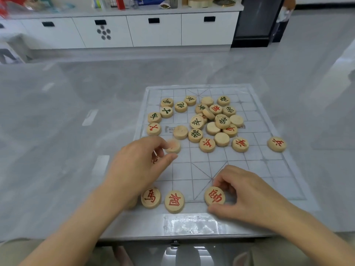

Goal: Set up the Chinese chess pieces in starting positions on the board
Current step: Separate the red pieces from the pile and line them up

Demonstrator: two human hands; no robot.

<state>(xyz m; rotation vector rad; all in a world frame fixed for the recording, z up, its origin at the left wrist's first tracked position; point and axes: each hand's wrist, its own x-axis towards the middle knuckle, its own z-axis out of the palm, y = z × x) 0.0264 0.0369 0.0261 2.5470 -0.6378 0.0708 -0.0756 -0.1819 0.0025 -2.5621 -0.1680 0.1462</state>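
A clear grid board (269, 169) lies on the grey table. Several round wooden pieces with red or dark characters sit in a loose pile (201, 121) on its far half. On the near row stand a red horse piece (151, 197) and a red elephant piece (174, 201). My right hand (249, 194) pinches the red general piece (214, 196) between thumb and fingers at the near palace edge. My left hand (138, 166) is curled, with fingertip and thumb pinching a blurred red piece (172, 146). Another piece is mostly hidden under that hand.
A lone red soldier piece (276, 144) sits at the board's right edge. Another piece (132, 203) peeks out under my left wrist. White cabinets (153, 31) and a black cabinet (255, 22) stand beyond the table. A small knob (175, 242) marks the table's front edge.
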